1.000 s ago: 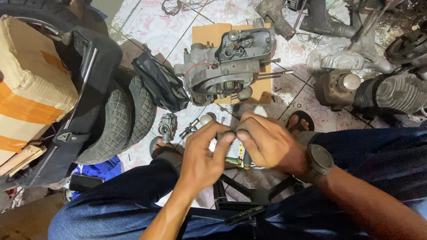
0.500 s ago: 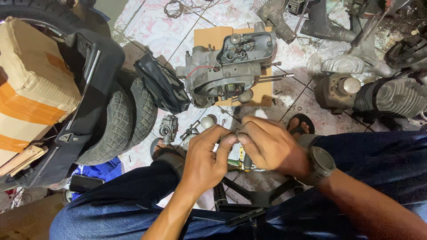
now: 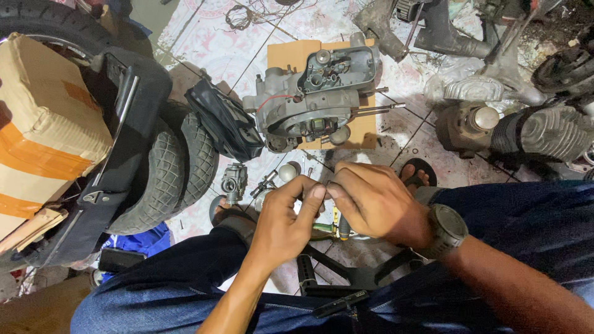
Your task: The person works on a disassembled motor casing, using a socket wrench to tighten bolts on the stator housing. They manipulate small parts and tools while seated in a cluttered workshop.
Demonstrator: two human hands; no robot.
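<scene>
My left hand (image 3: 286, 219) and my right hand (image 3: 371, 201) meet fingertip to fingertip over my lap. Between them they pinch a small part, mostly hidden by the fingers. A greenish metal piece (image 3: 323, 230) and a yellow-handled tool (image 3: 342, 226) show just below the hands; which hand holds them I cannot tell. A grey watch (image 3: 447, 230) sits on my right wrist. Beyond the hands, a grey engine case (image 3: 318, 99) lies on a piece of cardboard (image 3: 288, 55) on the tiled floor.
Two tyres (image 3: 170, 170) and a black frame lean at the left beside a taped cardboard box (image 3: 43, 130). A small carburettor (image 3: 234, 180) and loose fittings lie near my foot. Finned cylinders (image 3: 547, 133) and other engine parts crowd the right. A black folding stand (image 3: 340, 278) is under my legs.
The hands stay together with small finger movements on the part. The view has shifted slightly, so the engine case sits a little higher in the picture.
</scene>
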